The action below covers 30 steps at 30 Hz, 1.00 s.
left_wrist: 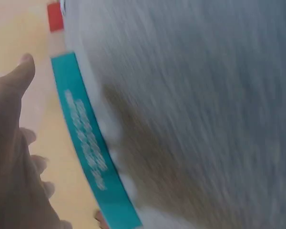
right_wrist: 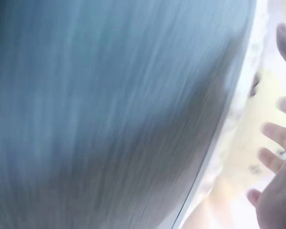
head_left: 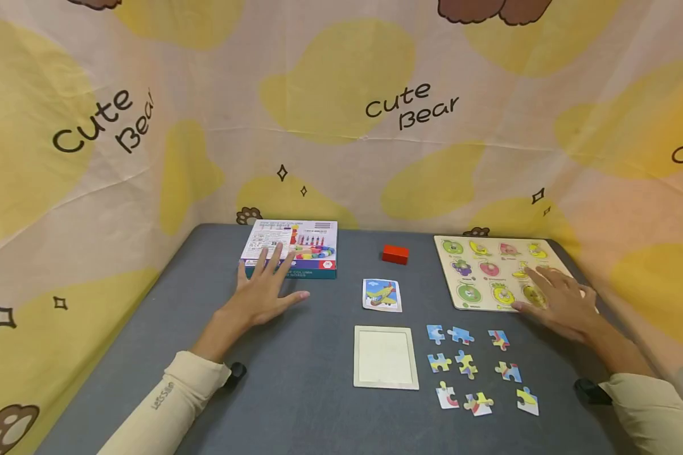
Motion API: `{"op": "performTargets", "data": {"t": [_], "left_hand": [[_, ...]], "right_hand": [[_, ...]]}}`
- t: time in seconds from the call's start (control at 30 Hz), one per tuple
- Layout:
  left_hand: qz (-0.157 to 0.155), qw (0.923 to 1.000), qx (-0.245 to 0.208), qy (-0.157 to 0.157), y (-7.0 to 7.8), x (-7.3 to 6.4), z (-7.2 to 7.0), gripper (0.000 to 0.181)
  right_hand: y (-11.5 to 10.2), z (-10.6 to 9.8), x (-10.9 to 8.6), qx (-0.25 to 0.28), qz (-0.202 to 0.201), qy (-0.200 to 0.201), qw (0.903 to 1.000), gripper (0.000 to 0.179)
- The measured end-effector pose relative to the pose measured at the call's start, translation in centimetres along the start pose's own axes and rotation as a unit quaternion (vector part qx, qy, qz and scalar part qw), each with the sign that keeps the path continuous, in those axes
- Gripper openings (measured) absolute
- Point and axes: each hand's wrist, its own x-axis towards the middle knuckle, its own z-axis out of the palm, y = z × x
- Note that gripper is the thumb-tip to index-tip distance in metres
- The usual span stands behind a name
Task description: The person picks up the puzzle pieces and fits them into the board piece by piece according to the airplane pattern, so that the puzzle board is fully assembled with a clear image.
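My left hand, fingers spread, is in front of a boxed toy set; its fingertips overlap the box's front edge in the head view. In the left wrist view the box's teal side lies beyond the hand, with a gap between. My right hand is over the right part of a wooden fruit puzzle board, covering some pictures; whether it touches cannot be told. Nothing shows in its loosely spread fingers in the right wrist view.
Between the hands lie a red block, an airplane picture card and a pale square puzzle tray. Several loose jigsaw pieces are spread to the tray's right. A printed cloth stands behind the grey table.
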Motion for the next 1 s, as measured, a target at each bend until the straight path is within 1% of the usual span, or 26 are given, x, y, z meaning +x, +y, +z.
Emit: {"op": "performTargets", "data": {"t": [0.1,0.17,0.23,0.3,0.37,0.47,0.53,0.63,0.73,0.87,1.0], "left_hand": [[0.031,0.9995,-0.008,-0.006,1.8,-0.5,0.1,0.099],[0.054,0.9982,-0.017,-0.02,3.3,-0.9,0.2,0.098],[0.078,0.9955,-0.035,-0.04,4.7,-1.4,0.5,0.098],[0.097,0.9913,-0.058,-0.068,6.2,-1.8,0.9,0.098],[0.113,0.9853,-0.084,-0.096,7.6,-2.3,1.4,0.098],[0.124,0.9766,-0.107,-0.14,9.4,-2.9,2.0,0.098],[0.129,0.9725,-0.112,-0.158,10.3,-3.2,2.3,0.098],[0.131,0.9697,-0.114,-0.172,11.1,-3.5,2.7,0.101],[0.138,0.9693,-0.112,-0.17,11.3,-3.7,3.1,0.103],[0.152,0.9688,-0.109,-0.163,11.2,-3.9,3.4,0.101],[0.157,0.9691,-0.105,-0.158,11.1,-4.0,3.6,0.099]], "right_hand": [[-2.3,0.2,0.1,0.006,-0.021,0.006,0.9997,0.087],[-3.9,0.4,0.1,0.011,-0.036,0.004,0.9993,0.082],[-5.6,0.6,0.1,0.02,-0.054,0.003,0.9983,0.076],[-7.3,0.8,0.1,0.026,-0.075,0.001,0.9969,0.069],[-8.9,1.0,0.1,0.036,-0.094,-0.003,0.9949,0.061],[-11.2,1.3,0.2,0.056,-0.119,-0.012,0.9912,0.048],[-12.5,1.6,0.2,0.068,-0.132,-0.025,0.9886,0.042],[-14.0,2.0,0.2,0.081,-0.145,-0.048,0.985,0.037],[-14.9,2.4,0.3,0.077,-0.151,-0.066,0.9833,0.036],[-15.4,2.6,0.3,0.072,-0.15,-0.077,0.9831,0.032],[-15.5,2.8,0.3,0.078,-0.149,-0.077,0.9828,0.026]]}}
